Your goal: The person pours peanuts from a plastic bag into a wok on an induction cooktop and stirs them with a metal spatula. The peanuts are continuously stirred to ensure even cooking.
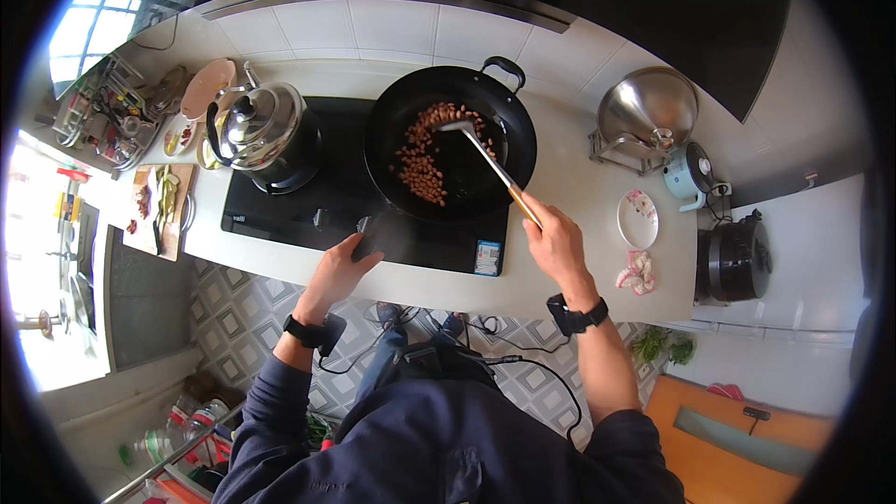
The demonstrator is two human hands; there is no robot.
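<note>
My right hand (556, 241) grips the wooden handle of a metal spatula (495, 166). Its blade rests among reddish-brown peanuts (423, 178) in a black wok (483, 199). The peanuts lie in a curved band along the wok's far and left sides. At the front of the black glass cooktop (280, 213), my left hand (339, 273) is by the right control knob (364, 224), thumb and forefinger apart. Whether those fingers grip the knob is unclear. Another knob (319, 218) sits to the left.
A steel kettle (269, 127) occupies the left burner. Farther left lies a cutting board (178, 248) with chopped food and a knife (157, 236). To the right are a steel bowl (647, 108) on a rack, a plate (637, 218) and a cloth (637, 273). Cables (553, 364) hang before me.
</note>
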